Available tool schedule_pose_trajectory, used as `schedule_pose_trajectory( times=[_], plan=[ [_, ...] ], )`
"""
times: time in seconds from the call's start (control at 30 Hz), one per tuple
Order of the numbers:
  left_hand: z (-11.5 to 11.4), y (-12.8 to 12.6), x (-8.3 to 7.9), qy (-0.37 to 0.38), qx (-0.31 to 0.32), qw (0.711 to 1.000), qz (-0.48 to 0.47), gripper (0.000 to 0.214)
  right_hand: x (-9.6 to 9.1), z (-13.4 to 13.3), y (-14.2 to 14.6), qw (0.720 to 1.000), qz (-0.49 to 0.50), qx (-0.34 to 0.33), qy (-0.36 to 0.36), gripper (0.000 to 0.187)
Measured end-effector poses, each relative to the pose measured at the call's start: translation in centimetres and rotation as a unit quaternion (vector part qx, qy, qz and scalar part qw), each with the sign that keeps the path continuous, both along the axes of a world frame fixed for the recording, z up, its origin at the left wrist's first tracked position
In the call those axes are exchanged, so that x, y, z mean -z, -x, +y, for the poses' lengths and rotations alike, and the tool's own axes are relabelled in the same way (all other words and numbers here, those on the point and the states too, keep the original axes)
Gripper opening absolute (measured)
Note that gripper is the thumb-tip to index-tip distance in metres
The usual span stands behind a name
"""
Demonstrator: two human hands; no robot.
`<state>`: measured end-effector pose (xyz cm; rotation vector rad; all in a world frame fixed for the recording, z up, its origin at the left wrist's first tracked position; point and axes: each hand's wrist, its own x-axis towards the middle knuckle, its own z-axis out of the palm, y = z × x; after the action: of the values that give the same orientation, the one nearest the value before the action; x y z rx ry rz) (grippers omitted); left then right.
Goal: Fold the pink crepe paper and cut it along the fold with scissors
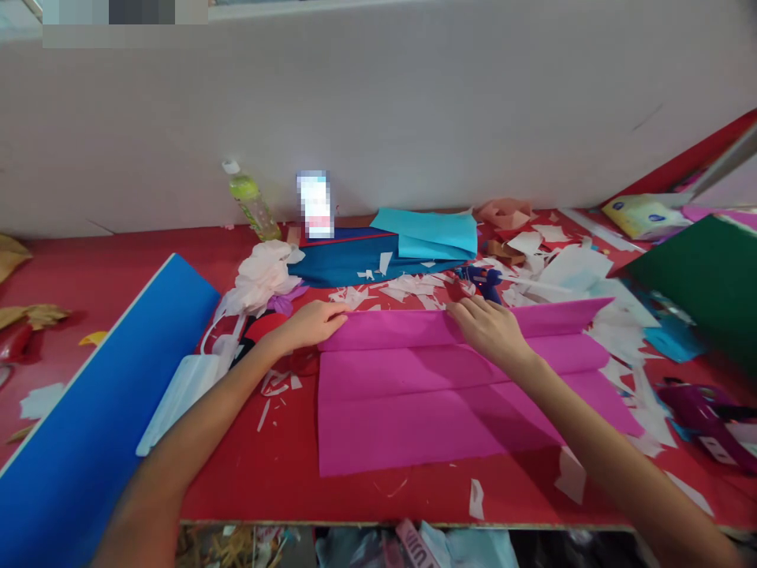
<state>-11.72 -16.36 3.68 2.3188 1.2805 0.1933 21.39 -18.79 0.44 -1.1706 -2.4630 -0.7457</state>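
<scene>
Red worktable (pixel 248 481), littered with paper scraps (pixel 402 285). Magenta crepe paper (pixel 408 414), lying flat mid-table, far edge folded into a raised pleat (pixel 396 330). Left hand (pixel 311 325) and right hand (pixel 488 331) on it, fingers open, pressing, no pinch. Risk: uneven pressure, skewed crease or torn crepe.

Nothing readable for you, only blurry lettering on the pink tag (pixel 415 544) below your surface (pixel 254 481).

Left hand (pixel 313 325) and right hand (pixel 488 331) press magenta paper (pixel 414 418).
</scene>
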Motion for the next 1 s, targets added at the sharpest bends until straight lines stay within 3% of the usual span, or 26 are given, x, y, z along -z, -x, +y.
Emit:
schedule_pose_trajectory(
  times=[0.13,0.3,0.47,0.57,0.67,0.77,0.87,1.0],
  plan=[
    [0.7,0.6,1.1,-0.019,-0.032,0.999,-0.006,0.03,1.6,1.1,0.2,0.999,0.02,-0.004,0.035,0.024],
    [0.1,1.5,1.8,-0.074,-0.048,0.996,-0.003,0.032,2.8,0.3,1.2,0.997,0.077,-0.013,0.012,0.04],
    [-2.3,2.0,2.2,-0.193,0.042,0.98,0.004,0.033,2.2,-1.0,1.5,0.996,0.087,0.002,0.012,0.046],
    [-4.2,2.4,2.8,-0.236,0.097,0.967,-0.009,0.029,1.7,-1.8,0.5,0.997,0.068,-0.012,0.043,0.032],
    [-5.8,2.9,3.1,-0.263,0.112,0.958,-0.023,0.027,1.4,-2.9,-0.7,0.996,0.044,-0.037,0.066,0.016],
    [-6.6,3.1,2.9,-0.289,0.109,0.951,-0.034,0.029,1.2,-3.7,-1.1,0.997,0.067,-0.018,0.046,0.026],
    [-7.0,2.9,2.5,-0.285,0.112,0.952,-0.029,0.028,0.9,-3.9,-0.9,0.996,0.06,-0.031,0.063,0.026],
    [-7.3,2.9,2.5,-0.214,0.106,0.969,-0.067,0.025,0.6,-4.1,-0.7,0.995,0.034,-0.058,0.071,0.017]
  ],
)
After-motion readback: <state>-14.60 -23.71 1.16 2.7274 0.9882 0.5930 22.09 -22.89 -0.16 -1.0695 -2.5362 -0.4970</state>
